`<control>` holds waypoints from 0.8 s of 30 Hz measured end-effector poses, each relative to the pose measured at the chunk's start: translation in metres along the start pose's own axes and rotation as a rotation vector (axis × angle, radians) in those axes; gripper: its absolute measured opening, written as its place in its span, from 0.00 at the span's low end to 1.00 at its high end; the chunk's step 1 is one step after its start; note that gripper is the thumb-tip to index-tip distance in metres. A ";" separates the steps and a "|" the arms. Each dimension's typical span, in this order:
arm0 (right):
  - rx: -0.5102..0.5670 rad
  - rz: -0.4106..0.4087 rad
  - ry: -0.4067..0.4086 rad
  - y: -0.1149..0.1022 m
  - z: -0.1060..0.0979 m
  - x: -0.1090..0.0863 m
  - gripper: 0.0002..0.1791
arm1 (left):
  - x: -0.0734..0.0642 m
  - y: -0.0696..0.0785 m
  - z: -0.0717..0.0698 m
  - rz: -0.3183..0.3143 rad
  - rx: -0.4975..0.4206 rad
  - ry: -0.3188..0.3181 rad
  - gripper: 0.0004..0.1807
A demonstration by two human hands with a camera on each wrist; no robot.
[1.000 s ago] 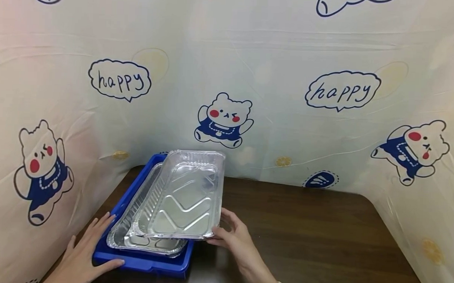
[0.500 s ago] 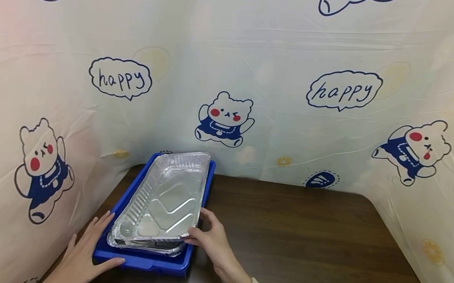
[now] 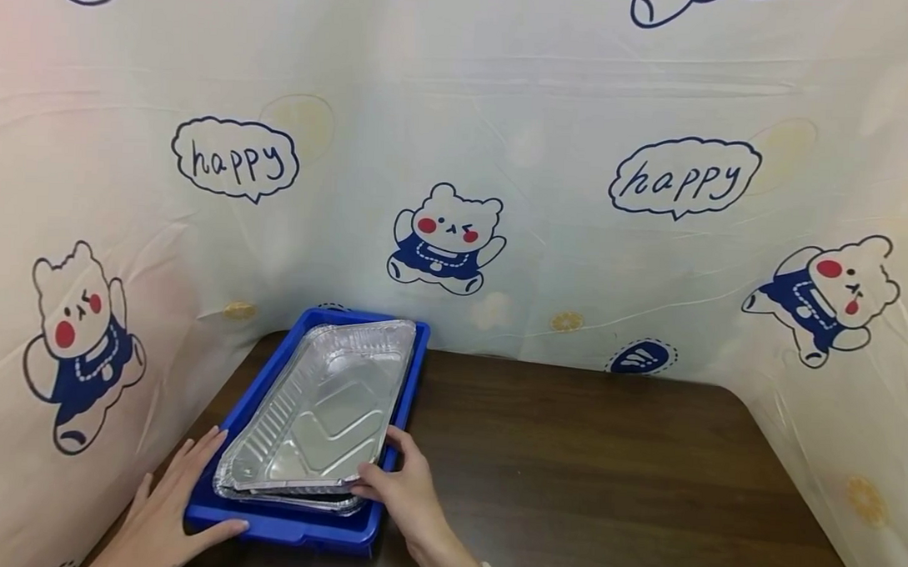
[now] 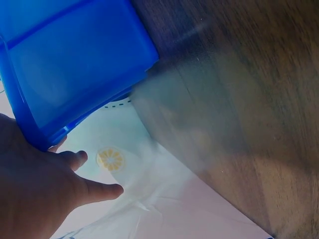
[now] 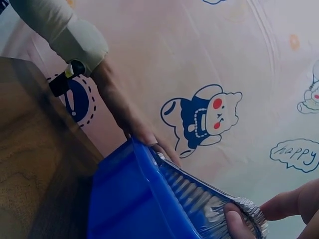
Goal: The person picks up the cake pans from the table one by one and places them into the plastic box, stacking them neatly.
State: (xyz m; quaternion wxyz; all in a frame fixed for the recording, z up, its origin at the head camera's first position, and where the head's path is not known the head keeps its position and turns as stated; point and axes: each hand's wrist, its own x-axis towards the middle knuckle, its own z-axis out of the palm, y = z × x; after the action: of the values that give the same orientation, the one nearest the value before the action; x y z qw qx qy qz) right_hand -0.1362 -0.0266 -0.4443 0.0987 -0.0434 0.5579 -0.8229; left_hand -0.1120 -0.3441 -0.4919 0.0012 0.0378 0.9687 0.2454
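Observation:
A blue plastic bin (image 3: 283, 529) stands at the left of the table. In the head view my left hand (image 3: 162, 507) rests at its near left corner, fingers straight and spread, thumb along the front edge. The left wrist view shows that hand (image 4: 45, 184) touching the bin's rim. My right hand (image 3: 412, 495) pinches the near right corner of a rectangular foil pan (image 3: 336, 421) between thumb and fingers. This pan sits over another foil pan (image 3: 341, 507) inside the bin, slightly tilted, its right side higher. Most of the lower pan is hidden.
A dark wooden table (image 3: 605, 472) extends to the right of the bin. A pale printed curtain (image 3: 563, 179) with bears and "happy" bubbles encloses the back and both sides, close to the bin's far end and left side.
My right hand has brought the upper foil pan left and down, from overhanging the bin's right side to lying over the lower pan. My left hand has stayed at the bin's corner.

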 end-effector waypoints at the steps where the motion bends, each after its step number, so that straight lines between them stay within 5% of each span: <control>1: -0.006 0.006 0.001 0.000 0.000 0.000 0.35 | 0.000 0.000 0.000 0.000 -0.001 0.001 0.65; 14: -0.123 0.019 -0.009 0.001 0.003 0.001 0.42 | -0.001 -0.002 0.003 0.008 -0.005 0.011 0.65; 24: -0.269 -0.049 -0.004 0.006 0.010 0.006 0.40 | -0.001 -0.002 0.002 0.013 -0.015 0.020 0.64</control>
State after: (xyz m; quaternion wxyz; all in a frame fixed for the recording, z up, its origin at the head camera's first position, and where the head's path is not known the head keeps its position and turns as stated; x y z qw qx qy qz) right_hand -0.1397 -0.0387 -0.4462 0.0729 -0.0715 0.6618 -0.7427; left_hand -0.1113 -0.3451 -0.4941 -0.0098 0.0418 0.9664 0.2533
